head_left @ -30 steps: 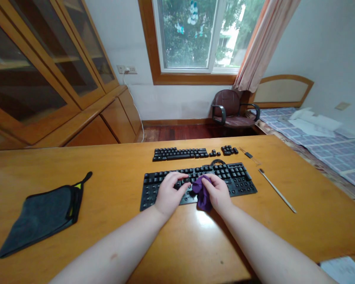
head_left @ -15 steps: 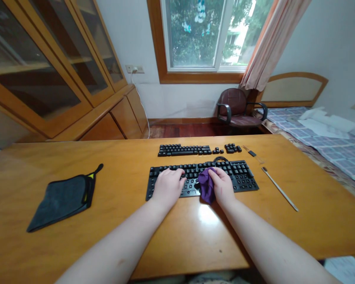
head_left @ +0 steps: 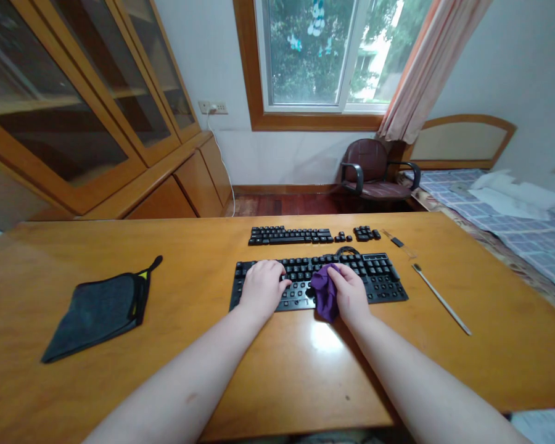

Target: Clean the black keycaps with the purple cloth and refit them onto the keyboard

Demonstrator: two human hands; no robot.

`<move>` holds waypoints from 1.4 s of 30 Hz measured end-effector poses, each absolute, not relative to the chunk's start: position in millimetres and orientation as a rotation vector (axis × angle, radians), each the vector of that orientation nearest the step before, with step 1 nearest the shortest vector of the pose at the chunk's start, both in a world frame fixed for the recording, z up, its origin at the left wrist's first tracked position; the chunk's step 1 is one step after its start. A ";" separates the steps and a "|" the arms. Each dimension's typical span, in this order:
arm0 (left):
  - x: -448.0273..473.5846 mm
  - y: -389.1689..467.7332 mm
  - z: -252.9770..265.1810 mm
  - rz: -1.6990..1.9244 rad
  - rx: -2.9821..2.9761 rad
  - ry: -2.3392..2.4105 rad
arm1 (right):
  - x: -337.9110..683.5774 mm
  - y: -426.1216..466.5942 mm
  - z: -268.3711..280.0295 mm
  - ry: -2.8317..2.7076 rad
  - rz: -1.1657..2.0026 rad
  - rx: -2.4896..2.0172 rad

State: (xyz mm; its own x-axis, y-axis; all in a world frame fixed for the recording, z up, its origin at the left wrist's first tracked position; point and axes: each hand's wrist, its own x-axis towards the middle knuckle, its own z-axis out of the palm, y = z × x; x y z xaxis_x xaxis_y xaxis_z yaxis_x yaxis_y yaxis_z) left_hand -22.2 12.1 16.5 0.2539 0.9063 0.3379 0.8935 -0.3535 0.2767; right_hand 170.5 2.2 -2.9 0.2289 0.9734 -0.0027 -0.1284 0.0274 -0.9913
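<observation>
A black keyboard (head_left: 383, 288) lies flat on the wooden table, with many key positions bare of their caps, mostly along its front and right side. My left hand (head_left: 261, 285) rests over its left part, thumb apart from the bent fingers; the fingertips are partly hidden and nothing shows in that hand. In my right hand (head_left: 350, 291), a crumpled purple cloth (head_left: 325, 296) is pinched between thumb and fingers. The cloth touches the front middle of the keyboard and hangs over its near edge.
Loose black keycaps (head_left: 291, 237) are laid out in rows behind the keyboard. At right lie a thin stick brush (head_left: 441, 300) and a small wire tool with a dark handle (head_left: 397, 242). A folded grey cloth (head_left: 102, 311) lies at left on the table (head_left: 185, 394).
The view has shifted slightly. Both hands stay on the keyboard in nearly the same places, and the purple cloth remains in my right hand.
</observation>
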 end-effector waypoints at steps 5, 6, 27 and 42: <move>-23.2 14.4 15.2 0.645 2.483 1.781 | 171.6 3.0 -5.6 -0.952 1.084 -1.198; -23.3 14.5 15.1 0.639 2.486 1.777 | 171.6 2.9 -5.6 -0.952 1.085 -1.196; -23.7 12.0 14.6 0.652 2.532 1.695 | 170.9 1.4 0.3 -0.959 1.081 -1.225; -24.1 8.6 18.3 0.701 2.528 1.702 | 171.5 3.5 -3.8 -0.971 1.076 -1.221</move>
State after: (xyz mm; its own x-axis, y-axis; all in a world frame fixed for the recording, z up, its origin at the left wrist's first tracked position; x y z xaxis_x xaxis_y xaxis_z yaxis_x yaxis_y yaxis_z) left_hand -24.1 8.6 18.3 0.3073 0.8831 0.3546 0.8766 -0.4077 0.2555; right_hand 171.5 3.5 -3.8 0.2287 0.9735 0.0032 -0.1028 0.0274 -0.9943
